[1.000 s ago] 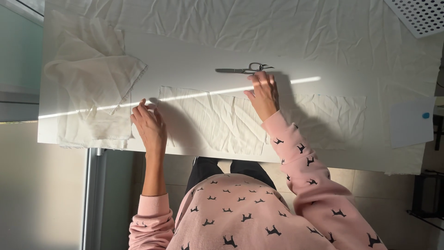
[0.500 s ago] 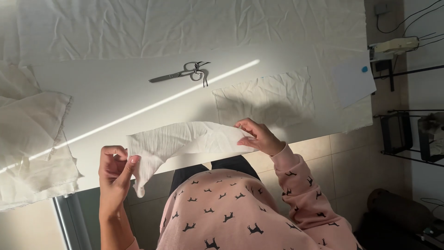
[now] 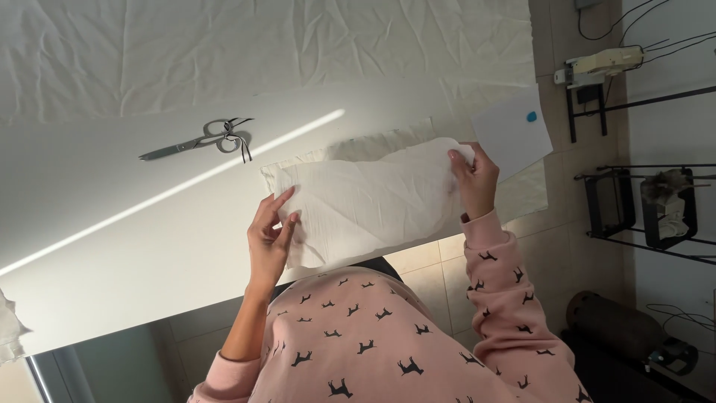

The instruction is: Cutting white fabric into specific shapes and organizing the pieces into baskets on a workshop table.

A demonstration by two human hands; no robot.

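Head view: cloth piece (image 3: pixel 369 201) now spread flat; left hand (image 3: pixel 270 237), right hand (image 3: pixel 473 176) grip clamped on ends.

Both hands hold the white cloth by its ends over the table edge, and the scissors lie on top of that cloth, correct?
Not quite. In the head view the left hand and right hand do hold the white cloth by its ends, but the scissors lie apart from it on the bare table, not on the cloth.

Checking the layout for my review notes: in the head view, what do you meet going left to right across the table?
Scissors → left hand pinching the near-left corner of the white cloth piece → right hand gripping the cloth's right end → white paper sheet with a blue dot.
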